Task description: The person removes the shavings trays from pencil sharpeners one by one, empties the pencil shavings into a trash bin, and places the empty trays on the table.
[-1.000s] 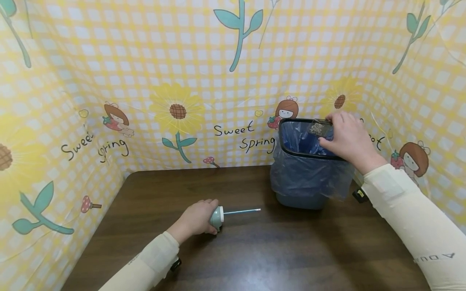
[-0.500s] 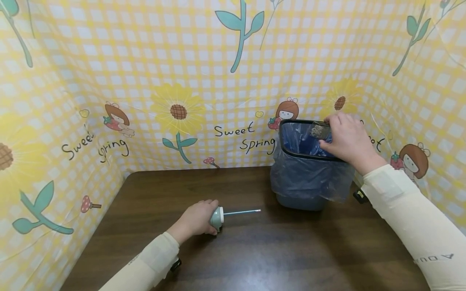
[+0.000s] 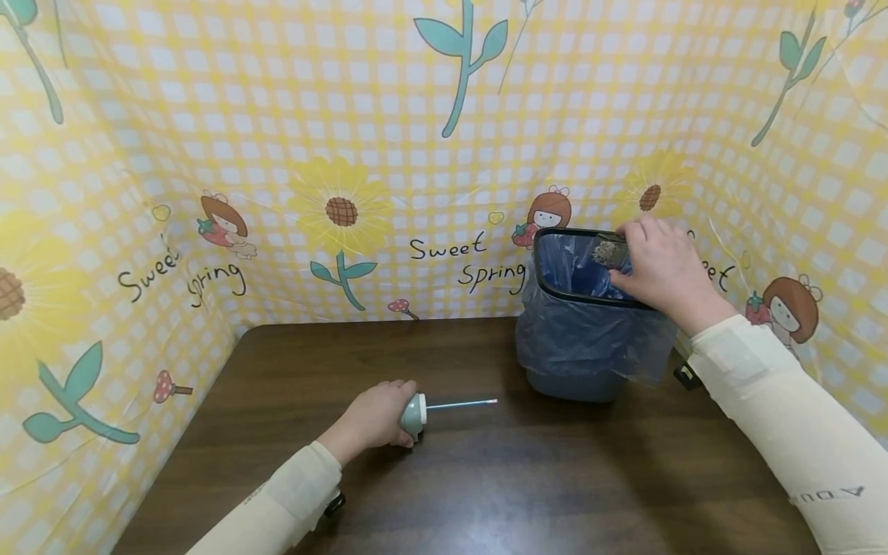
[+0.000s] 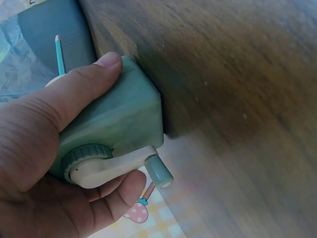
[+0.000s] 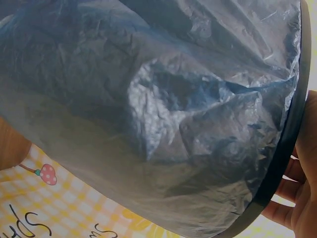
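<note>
My left hand point(image 3: 372, 414) grips a green crank pencil sharpener point(image 4: 124, 106) lying on the brown table, thumb across its body. A white crank point(image 4: 116, 168) with a green knob sticks out beside the fingers in the left wrist view. From the sharpener's white front a blue pencil point(image 3: 461, 404) points right, toward the bin. My right hand point(image 3: 664, 266) pinches a small see-through shavings drawer point(image 3: 611, 250) at the mouth of the trash bin point(image 3: 572, 387). Greyish pencil shavings show in the drawer, which is tilted. In the right wrist view the bin's rim hides part of that hand.
A translucent blue bag point(image 3: 590, 335) lines the bin and hangs over its black rim point(image 3: 555, 290). The bin stands at the table's back right. Yellow checked cloth point(image 3: 430, 177) walls the back and both sides of the brown table point(image 3: 444, 493).
The right hand and the shavings drawer have shifted only slightly, with the drawer's tilt a little different. The left hand, sharpener and pencil have stayed in place.
</note>
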A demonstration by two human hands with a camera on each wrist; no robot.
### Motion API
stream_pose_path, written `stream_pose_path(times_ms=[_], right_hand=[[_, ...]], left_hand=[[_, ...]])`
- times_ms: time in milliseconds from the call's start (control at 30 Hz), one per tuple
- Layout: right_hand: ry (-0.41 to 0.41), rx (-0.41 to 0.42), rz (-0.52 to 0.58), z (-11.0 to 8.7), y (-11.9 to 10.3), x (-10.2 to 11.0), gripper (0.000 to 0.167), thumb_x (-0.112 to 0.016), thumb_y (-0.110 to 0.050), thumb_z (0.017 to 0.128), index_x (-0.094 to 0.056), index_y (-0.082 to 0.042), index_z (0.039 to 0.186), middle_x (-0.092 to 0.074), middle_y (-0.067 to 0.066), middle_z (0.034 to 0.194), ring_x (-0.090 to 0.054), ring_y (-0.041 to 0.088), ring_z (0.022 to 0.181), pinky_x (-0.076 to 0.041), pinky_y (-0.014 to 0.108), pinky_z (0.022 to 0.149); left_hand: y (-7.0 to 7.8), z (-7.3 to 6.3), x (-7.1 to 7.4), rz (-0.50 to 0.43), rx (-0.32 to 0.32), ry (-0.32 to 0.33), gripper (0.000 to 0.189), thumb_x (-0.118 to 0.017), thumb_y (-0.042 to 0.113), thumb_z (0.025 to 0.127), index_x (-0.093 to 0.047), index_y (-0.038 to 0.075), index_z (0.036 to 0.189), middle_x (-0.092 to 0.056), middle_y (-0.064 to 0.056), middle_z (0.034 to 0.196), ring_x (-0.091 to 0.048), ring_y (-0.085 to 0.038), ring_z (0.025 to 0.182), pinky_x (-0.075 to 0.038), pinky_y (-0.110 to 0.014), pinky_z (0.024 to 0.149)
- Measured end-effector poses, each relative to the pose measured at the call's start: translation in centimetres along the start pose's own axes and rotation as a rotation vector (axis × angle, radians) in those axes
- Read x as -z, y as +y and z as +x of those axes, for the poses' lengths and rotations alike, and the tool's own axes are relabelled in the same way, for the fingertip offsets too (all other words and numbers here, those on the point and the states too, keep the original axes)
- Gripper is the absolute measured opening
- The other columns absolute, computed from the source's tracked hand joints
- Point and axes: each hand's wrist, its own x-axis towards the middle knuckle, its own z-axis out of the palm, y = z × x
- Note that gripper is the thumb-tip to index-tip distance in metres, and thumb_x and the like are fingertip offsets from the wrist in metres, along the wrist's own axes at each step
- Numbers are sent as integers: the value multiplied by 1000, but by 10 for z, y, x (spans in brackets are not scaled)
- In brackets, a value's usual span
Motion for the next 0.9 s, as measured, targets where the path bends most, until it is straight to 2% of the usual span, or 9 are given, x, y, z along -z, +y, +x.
stream_pose_path(times_ms=[233, 367, 533, 900], right_hand=[[8, 15, -16, 1, 1, 4, 66, -84, -29, 81, -54, 7, 127, -56, 28, 118, -54, 47, 108, -41, 65, 95], [-7, 9, -23, 2, 1, 8, 66, -84, -29, 81, -54, 7, 128, -56, 29, 122, -53, 49, 112, -42, 66, 92], [-40, 15, -39, 4, 1, 9, 65, -83, -28, 82, -55, 7, 130, -55, 29, 123, -51, 49, 116, -40, 67, 96], [-4, 107, -95, 3, 3, 7, 66, -85, -26, 79, -55, 9, 127, -56, 29, 117, -53, 48, 112, -40, 66, 97]], left_hand=[[0, 0, 0, 8, 2, -1, 76, -99, 38, 63, -59, 11, 121, -68, -7, 114, -64, -27, 98, -57, -45, 84], [1, -1, 1, 5, -7, 2, 74, -99, 37, 62, -59, 11, 118, -68, -7, 112, -64, -26, 96, -57, -45, 82], [0, -1, 0, 4, -4, 7, 73, -100, 36, 62, -59, 11, 117, -67, -7, 111, -63, -26, 95, -57, -45, 83], [3, -2, 5, -7, -10, 2, 73, -100, 35, 62, -58, 11, 117, -67, -7, 110, -63, -26, 95, -57, -45, 82]])
